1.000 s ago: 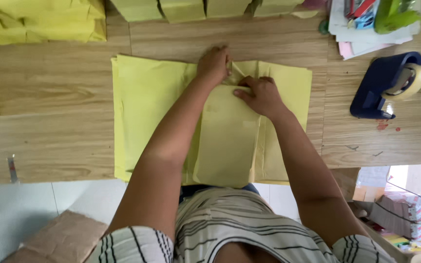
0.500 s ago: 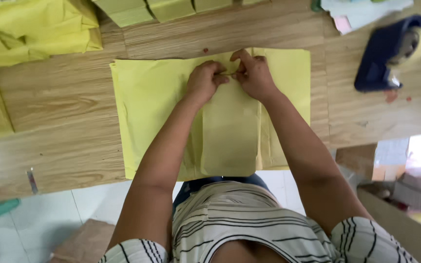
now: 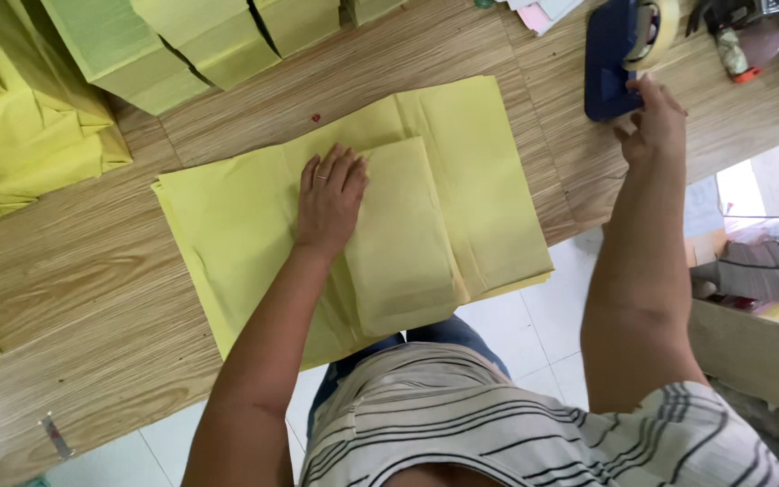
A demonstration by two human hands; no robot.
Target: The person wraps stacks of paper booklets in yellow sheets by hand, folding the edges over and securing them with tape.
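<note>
A sheet of yellow paper (image 3: 227, 234) lies flat on the wooden table (image 3: 74, 289), with a folded yellow packet (image 3: 403, 234) on its middle. My left hand (image 3: 328, 198) presses flat on the packet's upper left edge, fingers spread, a ring on one finger. My right hand (image 3: 651, 126) is stretched out to the right, its fingers touching a dark blue tape dispenser (image 3: 610, 59) with a roll of tape (image 3: 655, 27).
Stacks of folded yellow-green packets (image 3: 173, 45) line the far edge. Loose yellow sheets (image 3: 20, 126) pile at the left. Small tools (image 3: 737, 41) lie beyond the dispenser. A cardboard box (image 3: 759, 347) stands on the floor at the right.
Both hands were together at the packet's top edge. Now my right hand has left it and reached right to the tape dispenser, while my left hand lies flat on the packet.
</note>
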